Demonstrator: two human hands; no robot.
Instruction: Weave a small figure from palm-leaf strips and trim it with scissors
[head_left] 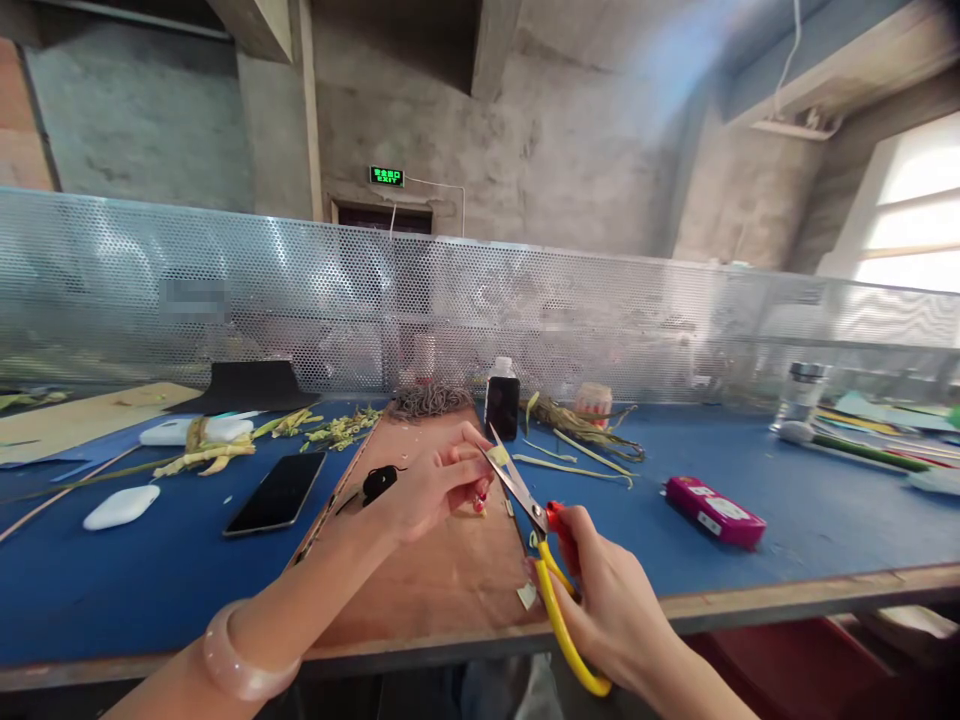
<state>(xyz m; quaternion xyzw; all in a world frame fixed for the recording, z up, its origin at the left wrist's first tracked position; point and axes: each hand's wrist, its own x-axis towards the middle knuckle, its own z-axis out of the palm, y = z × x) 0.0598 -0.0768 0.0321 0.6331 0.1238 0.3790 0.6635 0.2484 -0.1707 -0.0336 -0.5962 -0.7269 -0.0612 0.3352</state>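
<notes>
My right hand [611, 590] is wrapped round the handles of a pair of scissors [556, 625], yellow with a red part near the pivot. Their blades stand partly apart and point away to the upper left. Between the blade tips is a small pale yellow piece [497, 455], too small to name surely. My left hand [431, 490] pinches that piece from the left, with fingers curled close to the blades. Both hands are above a brown board [420, 590]. Small pale scraps [526, 596] lie on it near the scissors, and a tangle of black thread [380, 484] is beside my left wrist.
On the blue table, a phone [277, 495] and white case [121, 508] lie left; a purple pack [715, 512] lies right. Behind are a bottle [504, 366], dried stems [592, 428], grey cord [427, 401] and a perforated metal screen [465, 290].
</notes>
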